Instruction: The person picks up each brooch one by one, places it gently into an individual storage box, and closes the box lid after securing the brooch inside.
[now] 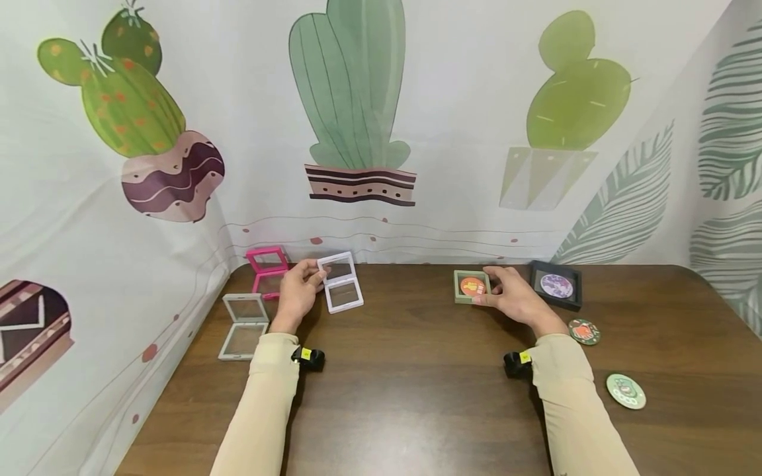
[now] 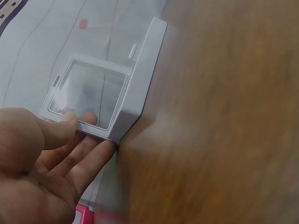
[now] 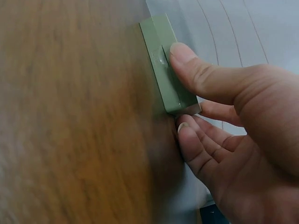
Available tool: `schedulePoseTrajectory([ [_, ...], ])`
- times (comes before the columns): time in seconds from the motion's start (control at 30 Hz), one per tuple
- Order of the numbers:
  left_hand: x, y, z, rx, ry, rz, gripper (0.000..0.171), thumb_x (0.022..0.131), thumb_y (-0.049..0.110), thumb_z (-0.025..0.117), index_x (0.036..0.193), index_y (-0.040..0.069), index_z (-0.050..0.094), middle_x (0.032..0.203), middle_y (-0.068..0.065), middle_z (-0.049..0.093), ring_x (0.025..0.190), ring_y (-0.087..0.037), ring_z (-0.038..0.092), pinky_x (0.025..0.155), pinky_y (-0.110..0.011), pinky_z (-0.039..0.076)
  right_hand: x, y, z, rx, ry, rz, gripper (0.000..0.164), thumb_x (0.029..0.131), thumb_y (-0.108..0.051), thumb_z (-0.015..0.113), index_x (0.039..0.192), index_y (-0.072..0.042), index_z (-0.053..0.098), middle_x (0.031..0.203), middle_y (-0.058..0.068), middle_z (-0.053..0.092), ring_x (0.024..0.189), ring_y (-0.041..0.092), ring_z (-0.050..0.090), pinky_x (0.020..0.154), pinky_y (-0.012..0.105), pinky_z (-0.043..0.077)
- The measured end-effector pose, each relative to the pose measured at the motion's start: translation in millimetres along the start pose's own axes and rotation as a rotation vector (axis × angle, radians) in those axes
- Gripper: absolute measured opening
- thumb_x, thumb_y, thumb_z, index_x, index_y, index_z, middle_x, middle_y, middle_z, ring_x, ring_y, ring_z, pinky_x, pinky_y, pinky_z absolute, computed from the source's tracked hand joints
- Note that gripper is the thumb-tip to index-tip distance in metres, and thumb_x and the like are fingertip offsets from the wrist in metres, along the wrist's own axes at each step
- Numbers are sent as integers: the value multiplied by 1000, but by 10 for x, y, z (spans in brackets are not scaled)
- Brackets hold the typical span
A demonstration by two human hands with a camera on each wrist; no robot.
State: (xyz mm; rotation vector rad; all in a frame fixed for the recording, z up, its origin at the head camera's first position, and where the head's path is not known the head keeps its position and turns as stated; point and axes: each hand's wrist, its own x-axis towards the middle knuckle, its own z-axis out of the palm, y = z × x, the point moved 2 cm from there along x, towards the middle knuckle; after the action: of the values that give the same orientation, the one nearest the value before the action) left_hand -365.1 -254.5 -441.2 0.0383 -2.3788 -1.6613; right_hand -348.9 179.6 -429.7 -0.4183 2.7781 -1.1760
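Observation:
My left hand [image 1: 299, 291] pinches the raised lid of a white display case [image 1: 344, 295] by its left edge. The case is unfolded, with clear film in both halves; in the left wrist view a fingertip shows through the lid's film [image 2: 88, 88]. At the back right of the table, my right hand [image 1: 510, 293] grips a small green display case [image 1: 457, 288], thumb at its front edge and fingers by its right side. This case is closed over an orange-red round badge [image 1: 472, 286]. Its green side wall [image 3: 163, 60] faces the right wrist camera.
Left of my left hand stand an unfolded pink case [image 1: 266, 260] and an unfolded grey case [image 1: 245, 324]. Beyond my right hand lie a black case [image 1: 575, 291] with a purple badge, a dark green-rimmed badge [image 1: 585, 332] and a pale green badge [image 1: 626, 391]. A cactus-print cloth [image 1: 464, 132] hangs behind the table.

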Motion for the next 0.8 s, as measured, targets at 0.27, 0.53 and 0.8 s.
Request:
schedulePoseTrajectory([
  [0.27, -66, 68, 60, -19, -27, 5, 18, 104, -4, 64, 121, -10, 66, 122, -28, 72, 117, -39, 70, 94, -40, 60, 5, 24, -13, -8, -5, 5, 78, 97, -22, 81, 154, 14, 40, 141, 37, 45, 110, 40, 61, 90, 50, 52],
  [0.53, -87, 88, 136, -12, -47, 0, 18, 104, -2, 64, 120, -9, 67, 122, -27, 73, 118, -38, 70, 95, -40, 60, -8, 51, -57, -32, -10, 16, 77, 98, -22, 79, 154, 14, 40, 142, 38, 44, 111, 43, 62, 92, 54, 53],
  [0.8, -103, 91, 180, -5, -44, -4, 20, 104, -2, 64, 122, -9, 67, 122, -26, 73, 117, -38, 70, 94, -38, 60, -23, 60, -67, -17, -2, 29, 77, 98, -20, 79, 154, 15, 39, 141, 38, 44, 111, 44, 61, 92, 54, 53],
])
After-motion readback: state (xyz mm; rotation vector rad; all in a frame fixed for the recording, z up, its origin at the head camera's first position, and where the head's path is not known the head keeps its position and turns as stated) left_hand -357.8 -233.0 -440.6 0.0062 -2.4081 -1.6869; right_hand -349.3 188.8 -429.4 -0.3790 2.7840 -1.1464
